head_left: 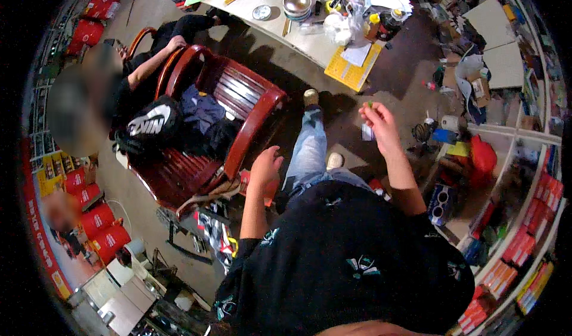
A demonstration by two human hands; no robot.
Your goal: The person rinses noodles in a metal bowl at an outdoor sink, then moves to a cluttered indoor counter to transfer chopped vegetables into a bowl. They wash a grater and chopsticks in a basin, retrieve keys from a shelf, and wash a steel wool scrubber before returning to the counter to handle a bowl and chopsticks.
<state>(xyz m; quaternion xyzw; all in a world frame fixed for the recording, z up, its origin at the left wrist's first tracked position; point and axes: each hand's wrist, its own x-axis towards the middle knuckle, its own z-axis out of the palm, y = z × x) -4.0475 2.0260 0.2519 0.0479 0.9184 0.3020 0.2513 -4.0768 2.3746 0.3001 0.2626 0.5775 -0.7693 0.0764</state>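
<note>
My right hand [382, 127] is raised in front of me on the right, thumb and fingertips pinched together. A small green thing [369, 104] shows at the fingertips; its kind is too small to make out. A pale rectangular piece [367, 132] appears just below these fingers; I cannot tell whether it is held or lies on the floor behind. My left hand [266, 166] hangs beside the dark red wooden armchair [259, 124], its fingers loosely bent and apart, with nothing visible in them. A black bag [154, 121] and dark clothing [205, 112] lie on the chair.
Ahead stands a white table [253, 29] with metal bowls [297, 4], plastic bags, bottles and a yellow board [351, 67] at its corner. Another person's arm [149, 67] rests on a chair at left. Shelves with boxes [518, 240] line the right; red packages [110, 240] stand lower left.
</note>
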